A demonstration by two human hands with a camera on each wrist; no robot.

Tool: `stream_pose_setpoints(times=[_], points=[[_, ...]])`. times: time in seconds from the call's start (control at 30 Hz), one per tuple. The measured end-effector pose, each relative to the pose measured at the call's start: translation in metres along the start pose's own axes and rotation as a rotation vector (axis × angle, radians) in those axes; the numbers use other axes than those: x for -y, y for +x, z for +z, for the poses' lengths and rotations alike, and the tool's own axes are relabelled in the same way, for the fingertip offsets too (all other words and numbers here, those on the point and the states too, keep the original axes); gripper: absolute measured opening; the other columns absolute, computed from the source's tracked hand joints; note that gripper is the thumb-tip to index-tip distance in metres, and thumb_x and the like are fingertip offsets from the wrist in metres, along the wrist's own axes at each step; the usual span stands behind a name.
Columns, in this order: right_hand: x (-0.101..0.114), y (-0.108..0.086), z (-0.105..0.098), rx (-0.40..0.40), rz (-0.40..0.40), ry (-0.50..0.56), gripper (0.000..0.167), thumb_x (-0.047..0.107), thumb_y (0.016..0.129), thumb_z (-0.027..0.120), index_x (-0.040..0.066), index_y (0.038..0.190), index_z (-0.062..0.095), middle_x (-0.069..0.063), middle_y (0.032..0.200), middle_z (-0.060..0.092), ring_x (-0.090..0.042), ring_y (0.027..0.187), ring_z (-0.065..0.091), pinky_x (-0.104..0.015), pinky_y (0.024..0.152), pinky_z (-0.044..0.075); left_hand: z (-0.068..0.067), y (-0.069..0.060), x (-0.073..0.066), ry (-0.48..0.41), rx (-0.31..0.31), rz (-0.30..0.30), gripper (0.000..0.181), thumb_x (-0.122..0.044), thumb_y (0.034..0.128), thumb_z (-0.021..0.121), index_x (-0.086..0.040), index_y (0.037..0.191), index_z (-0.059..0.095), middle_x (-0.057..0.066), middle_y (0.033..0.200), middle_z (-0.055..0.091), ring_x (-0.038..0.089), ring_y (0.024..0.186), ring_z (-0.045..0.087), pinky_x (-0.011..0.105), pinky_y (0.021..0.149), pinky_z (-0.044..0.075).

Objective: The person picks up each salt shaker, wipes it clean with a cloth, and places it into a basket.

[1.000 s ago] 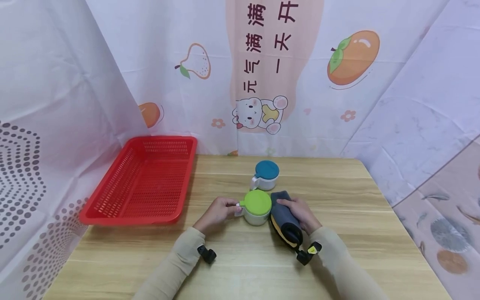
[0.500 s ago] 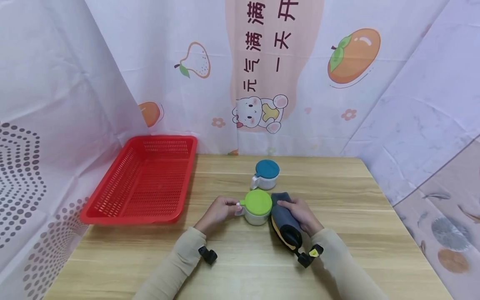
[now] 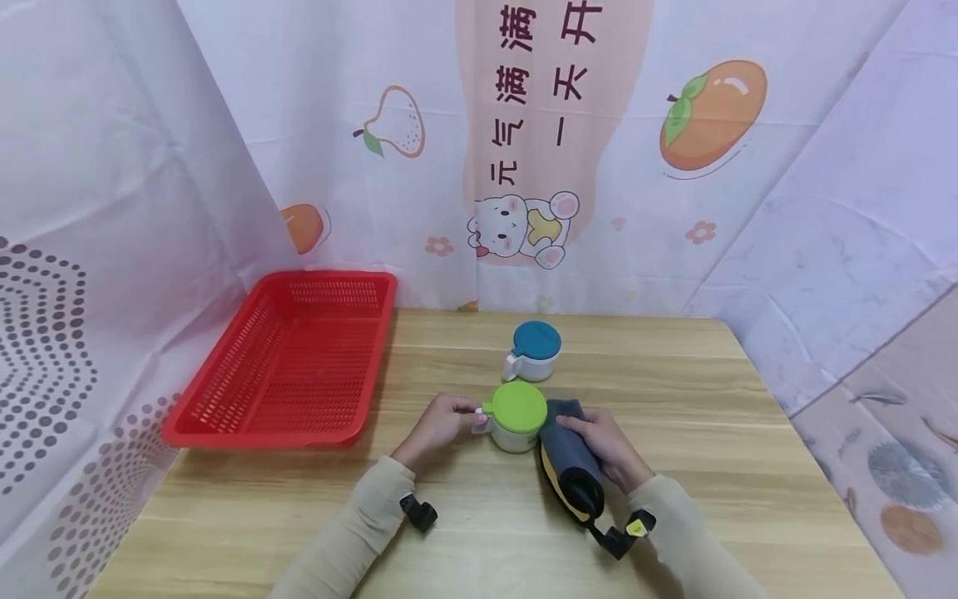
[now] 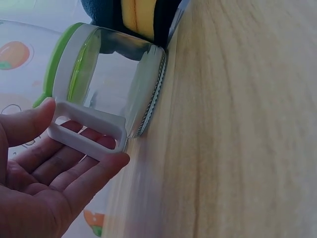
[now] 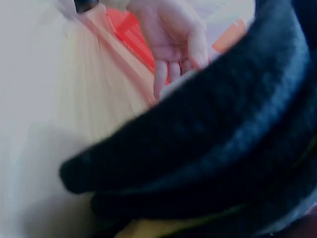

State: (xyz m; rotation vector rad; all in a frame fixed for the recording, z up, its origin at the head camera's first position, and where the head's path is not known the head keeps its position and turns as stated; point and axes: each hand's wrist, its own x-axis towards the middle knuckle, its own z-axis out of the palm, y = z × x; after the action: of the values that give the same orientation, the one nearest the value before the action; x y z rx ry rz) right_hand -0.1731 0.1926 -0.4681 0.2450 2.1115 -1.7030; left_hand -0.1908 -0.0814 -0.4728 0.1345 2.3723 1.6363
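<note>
My left hand (image 3: 441, 426) holds the white handle (image 4: 94, 115) of a clear seasoning jar (image 4: 116, 74) with a green lid (image 3: 519, 407). In the left wrist view the thumb presses the handle's lid end, and the fingers lie under and behind it. The jar stands upright on the table. Right of it, my right hand (image 3: 612, 445) grips a folded dark grey and yellow cloth (image 3: 566, 453) against the jar's side. In the right wrist view the cloth's dark folds (image 5: 188, 124) hide most of the jar.
A second jar with a blue lid (image 3: 536, 341) stands just behind the green-lidded one, its handle pointing left. At the left of the wooden table (image 3: 479, 549) sits a red plastic basket (image 3: 258, 439). A printed curtain (image 3: 419, 208) hangs along the back edge.
My right hand and the cloth have shifted slightly toward me along the jar's side. The left hand keeps its hold on the handle. The whole head view has moved a little.
</note>
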Motion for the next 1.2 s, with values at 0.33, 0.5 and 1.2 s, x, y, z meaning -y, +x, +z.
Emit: stream_pose_setpoints(times=[0.33,0.5,1.2], points=[[-0.006,-0.01,0.007,-0.056,0.022,0.035,0.049,0.034,0.096,0.057,-0.008,0.12,0.059,-0.01,0.096,0.06,-0.018,0.077,0.059,-0.03,0.066,0.05,-0.001,0.0,-0.005,-0.029,0.031,-0.017,0.025,-0.01,0.0864,0.07,0.003,0.107,0.072,0.015,0.105,0.071,0.013,0.087,0.063,0.032,0.077,0.057],[-0.008,-0.01,0.008,-0.047,0.017,0.031,0.048,0.033,0.097,0.057,-0.009,0.119,0.06,-0.01,0.095,0.061,-0.018,0.077,0.059,-0.03,0.066,0.05,-0.002,0.0,-0.006,-0.049,0.042,-0.021,0.027,-0.01,0.0866,0.069,0.005,0.11,0.07,0.017,0.107,0.07,0.013,0.089,0.063,0.032,0.078,0.057],[-0.002,-0.002,-0.004,0.029,-0.026,-0.051,0.033,0.032,0.094,0.061,0.0,0.094,0.066,-0.002,0.08,0.061,-0.015,0.07,0.057,-0.028,0.062,0.047,-0.011,0.007,0.005,0.01,0.188,0.098,0.014,-0.008,0.0897,0.064,0.002,0.095,0.072,0.006,0.08,0.063,0.012,0.076,0.053,0.029,0.071,0.049]])
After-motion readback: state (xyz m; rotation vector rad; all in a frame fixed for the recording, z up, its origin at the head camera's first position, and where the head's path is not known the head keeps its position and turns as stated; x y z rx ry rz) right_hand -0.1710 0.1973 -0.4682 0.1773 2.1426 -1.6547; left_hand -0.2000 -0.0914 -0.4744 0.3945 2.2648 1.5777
